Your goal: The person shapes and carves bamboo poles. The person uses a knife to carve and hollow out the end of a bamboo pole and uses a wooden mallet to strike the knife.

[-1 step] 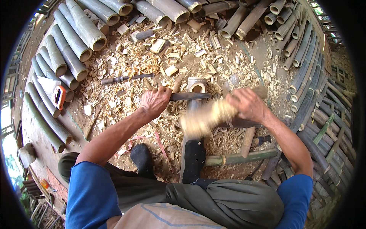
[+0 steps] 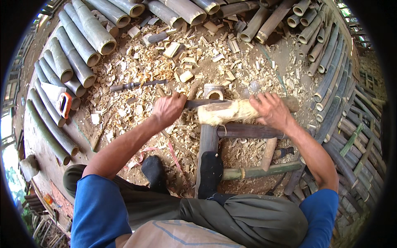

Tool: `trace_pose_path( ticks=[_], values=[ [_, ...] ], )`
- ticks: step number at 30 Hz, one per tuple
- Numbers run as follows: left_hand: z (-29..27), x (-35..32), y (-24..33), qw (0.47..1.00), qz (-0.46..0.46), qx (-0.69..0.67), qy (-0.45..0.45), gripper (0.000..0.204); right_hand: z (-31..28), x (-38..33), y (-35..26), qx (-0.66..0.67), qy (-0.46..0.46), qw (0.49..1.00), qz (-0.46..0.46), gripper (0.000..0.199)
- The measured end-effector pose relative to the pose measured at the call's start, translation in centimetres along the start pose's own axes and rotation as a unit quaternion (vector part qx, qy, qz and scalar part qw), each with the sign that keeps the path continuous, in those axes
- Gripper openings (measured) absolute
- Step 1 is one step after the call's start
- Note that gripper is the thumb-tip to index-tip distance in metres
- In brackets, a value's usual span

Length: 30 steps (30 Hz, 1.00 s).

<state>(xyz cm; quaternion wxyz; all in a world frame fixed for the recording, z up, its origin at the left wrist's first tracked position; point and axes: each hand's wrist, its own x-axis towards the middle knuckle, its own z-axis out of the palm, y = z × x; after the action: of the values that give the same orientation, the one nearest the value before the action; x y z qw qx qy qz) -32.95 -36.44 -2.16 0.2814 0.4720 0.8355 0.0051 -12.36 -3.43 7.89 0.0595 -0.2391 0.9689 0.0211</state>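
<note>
My left hand (image 2: 167, 109) is closed around the handle end of a long, dark-bladed knife (image 2: 197, 103), which points to the right. My right hand (image 2: 271, 111) grips a thick wooden club (image 2: 229, 111), pale and frayed along its left part and brown at its right end. The club lies crosswise in front of the blade's tip and hides part of it; whether they touch I cannot tell. Just beyond the tip is a bamboo piece (image 2: 214, 89) with a hole cut in its side. A grey bamboo pole (image 2: 209, 138) runs from there toward my right foot.
Dark crossbar (image 2: 248, 131) and green bamboo bar (image 2: 264, 168) extend right from the pole. A slim dark tool (image 2: 138, 85) lies among wood chips (image 2: 153, 66). An orange-handled saw (image 2: 65, 105) rests on bamboo at left. Stacked bamboo poles (image 2: 337, 82) ring the floor.
The club, blurred by motion and tilted down to the left earlier, is now sharp and nearly level, uncovering the crossbar. My right hand has shifted slightly; my left has stayed on the knife.
</note>
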Motion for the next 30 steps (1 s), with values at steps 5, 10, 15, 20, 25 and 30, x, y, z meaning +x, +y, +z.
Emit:
trace_pose_path(
  ticks=[5, 10, 15, 20, 25, 30],
  values=[
    [-4.1, 2.9, -3.6, 0.942, 0.111, -0.311, -0.065, 0.039, -2.9, 0.0, 0.3, 0.184, 0.012, 0.954, 0.235, 0.061],
    [-5.1, 4.0, -2.9, 0.979, 0.105, -0.171, -0.02, 0.057, -6.5, 1.0, -1.6, 0.38, 0.113, 0.814, 0.425, 0.059],
    [-4.3, 4.1, -2.3, 0.992, 0.086, -0.091, 0.009, 0.058, -4.2, -0.4, -3.5, 0.484, 0.116, 0.752, 0.432, 0.081],
    [-3.9, 4.1, -2.4, 0.994, 0.068, -0.085, 0.007, 0.058, -4.3, -0.5, -5.8, 0.454, -0.138, 0.724, 0.5, 0.079],
    [-4.4, 4.5, -2.2, 0.989, 0.074, -0.125, -0.008, 0.056, -3.0, -2.2, -7.6, 0.427, 0.057, 0.749, 0.504, 0.076],
    [-5.0, 4.8, -2.2, 0.992, 0.062, -0.092, -0.053, 0.053, -5.4, -1.5, -5.8, 0.487, -0.068, 0.719, 0.491, 0.072]
  ],
)
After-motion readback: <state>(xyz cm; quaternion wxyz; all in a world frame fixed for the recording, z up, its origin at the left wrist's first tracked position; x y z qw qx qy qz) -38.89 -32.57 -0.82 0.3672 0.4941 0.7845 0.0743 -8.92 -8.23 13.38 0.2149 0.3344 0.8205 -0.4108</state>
